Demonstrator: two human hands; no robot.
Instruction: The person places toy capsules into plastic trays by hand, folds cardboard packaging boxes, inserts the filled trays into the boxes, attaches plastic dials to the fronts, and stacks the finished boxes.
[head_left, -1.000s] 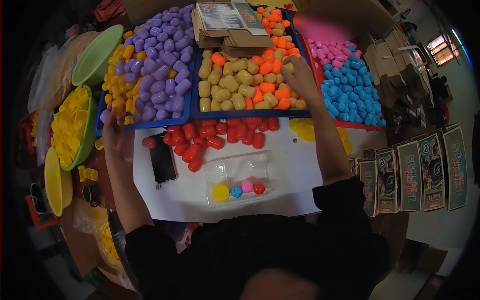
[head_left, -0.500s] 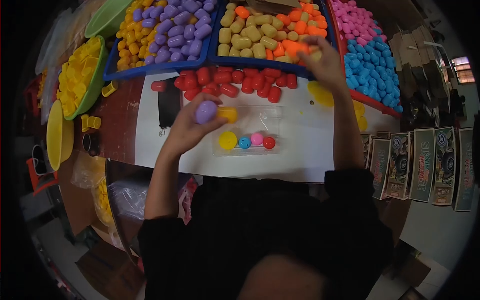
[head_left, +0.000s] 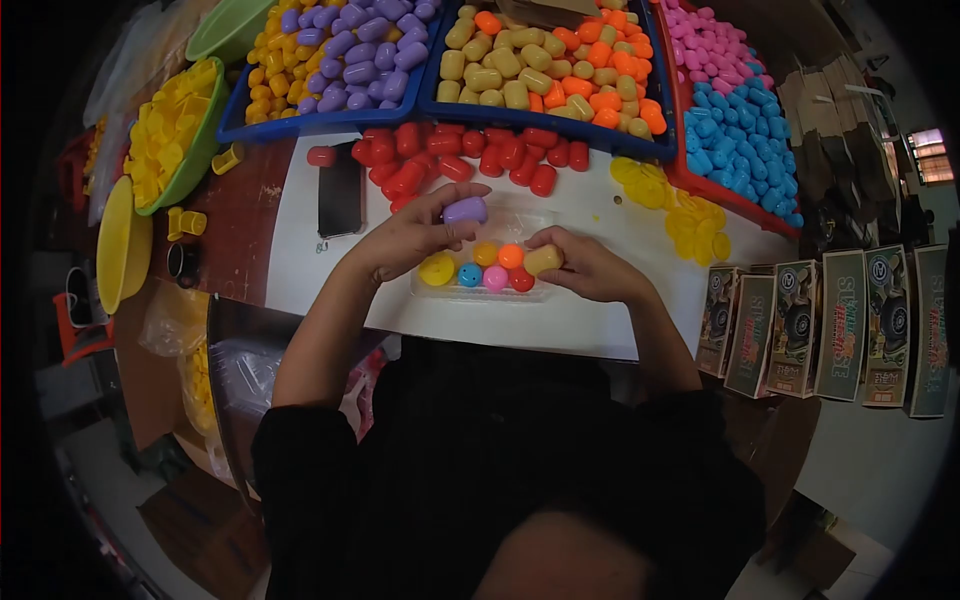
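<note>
My left hand [head_left: 415, 235] is closed on a purple capsule [head_left: 465, 211], held above the back left part of a clear plastic tray [head_left: 430, 288]. My right hand [head_left: 590, 265] pinches a tan capsule [head_left: 543, 260] at the tray's right side. In the tray's front row are a yellow piece [head_left: 437, 269], a blue capsule [head_left: 469, 275], a pink one [head_left: 495, 279] and a red one [head_left: 522, 280]. Behind them sit a yellow-orange capsule [head_left: 485, 253] and an orange one [head_left: 511, 256].
Loose red capsules [head_left: 455, 168] lie behind the tray, near a black phone [head_left: 341, 195]. Blue bins [head_left: 345, 116] and a red bin [head_left: 735, 199] stand at the back. Yellow discs [head_left: 697, 228] lie right, beside printed boxes [head_left: 843, 325]. A green bowl [head_left: 208, 133] is left.
Both hands have come to the tray, the right one from the tan and orange bin with a tan capsule. A yellow-orange and an orange capsule now sit in the tray. My left hand still holds the purple one.
</note>
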